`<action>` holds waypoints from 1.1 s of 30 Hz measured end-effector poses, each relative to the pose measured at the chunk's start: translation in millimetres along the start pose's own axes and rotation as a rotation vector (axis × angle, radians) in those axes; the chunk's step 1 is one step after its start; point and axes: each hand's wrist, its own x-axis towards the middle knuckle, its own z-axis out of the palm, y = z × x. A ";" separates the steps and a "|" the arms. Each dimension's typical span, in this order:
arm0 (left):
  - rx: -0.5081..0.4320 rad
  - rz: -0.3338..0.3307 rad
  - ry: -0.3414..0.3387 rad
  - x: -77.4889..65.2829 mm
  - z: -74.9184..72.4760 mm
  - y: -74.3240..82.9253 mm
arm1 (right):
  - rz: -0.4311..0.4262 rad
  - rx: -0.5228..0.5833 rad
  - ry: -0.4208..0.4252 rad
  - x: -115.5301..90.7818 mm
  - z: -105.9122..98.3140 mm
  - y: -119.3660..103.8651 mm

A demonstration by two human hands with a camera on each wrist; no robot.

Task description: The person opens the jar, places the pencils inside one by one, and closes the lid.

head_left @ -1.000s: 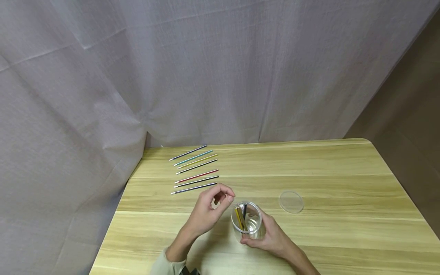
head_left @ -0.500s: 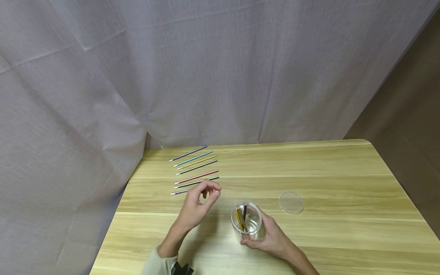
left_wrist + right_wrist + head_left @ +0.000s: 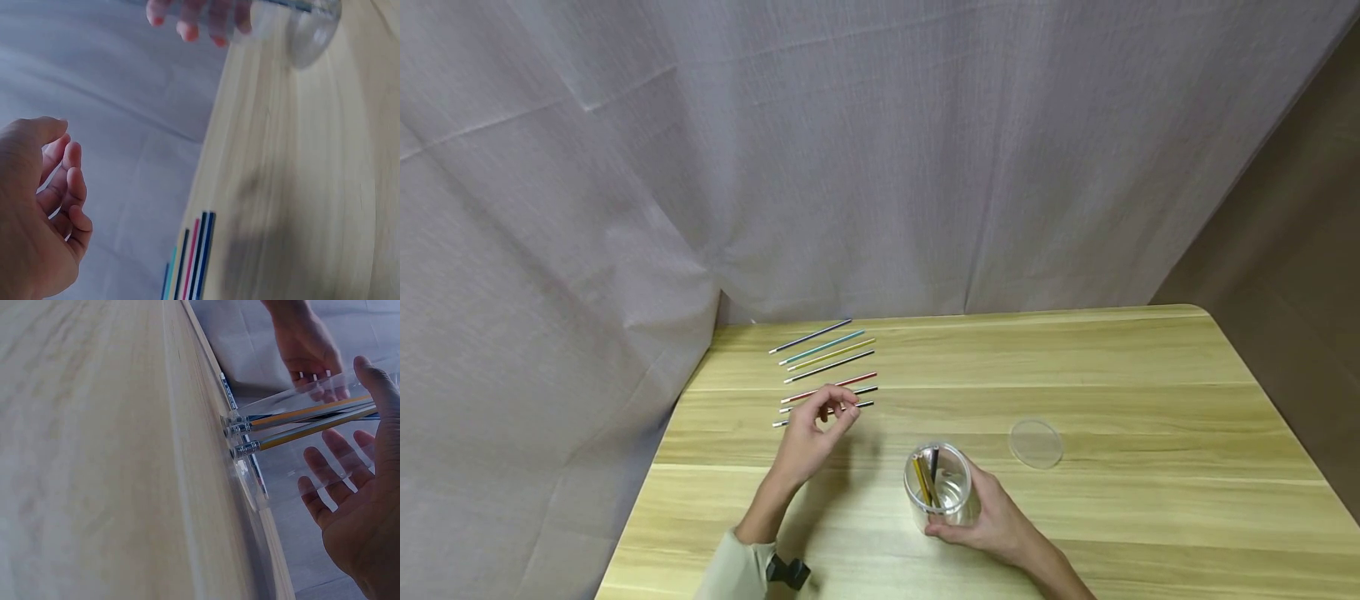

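My left hand (image 3: pixel 808 437) hovers over the nearest pencils of a row, its fingers loosely curled with nothing between them. The red pencil (image 3: pixel 859 378) and the two dark ones nearest me are partly hidden by it in the head view. My right hand (image 3: pixel 996 512) holds a clear round jar (image 3: pixel 916 510) from its right side, thumb in front. Inside the jar lean a yellow pencil (image 3: pixel 919 477), a duller yellowish one and a black pencil (image 3: pixel 934 460). The right wrist view shows their metal eraser ends (image 3: pixel 248 449) at the jar's bottom.
A clear round lid (image 3: pixel 1036 443) lies on the wooden table (image 3: pixel 1150 400), right of the jar. Farther back in the row are a teal pencil (image 3: pixel 823 347), a yellow one and dark ones, white ends to the left. A grey curtain (image 3: pixel 880 167) hangs behind the table.
My left hand has moved left and slightly away from me, from beside the jar to over the near pencils. The right hand and jar stay put.
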 end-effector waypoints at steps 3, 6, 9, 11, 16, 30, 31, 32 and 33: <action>0.013 -0.044 0.010 1.3 -3.2 -11.5 | 0.004 0.000 -0.002 -0.4 -0.1 0.0; 0.017 -0.084 0.017 1.7 -8.7 -23.8 | 0.009 0.003 -0.006 -0.2 -0.2 -0.2; 0.019 -0.116 0.028 0.7 -14.8 -37.4 | 0.016 0.009 -0.009 0.1 -0.3 -0.6; 0.032 -0.139 0.028 -0.6 -18.6 -45.5 | 0.021 0.018 -0.012 0.3 -0.4 -0.9; 0.039 -0.221 0.020 -5.2 -24.4 -62.8 | 0.028 0.037 -0.015 0.1 -0.8 0.1; 0.288 -0.229 -0.013 -15.9 -34.6 -91.4 | 0.045 0.058 -0.019 -1.3 -1.4 0.1; 0.312 -0.221 -0.013 -16.3 -35.1 -92.4 | 0.046 0.055 -0.019 -1.4 -1.5 0.1; 0.328 -0.215 -0.012 -16.6 -35.4 -93.4 | 0.045 0.051 -0.018 -1.5 -1.6 0.2; 0.343 -0.208 -0.012 -16.7 -35.6 -94.5 | 0.044 0.048 -0.017 -1.6 -1.7 0.3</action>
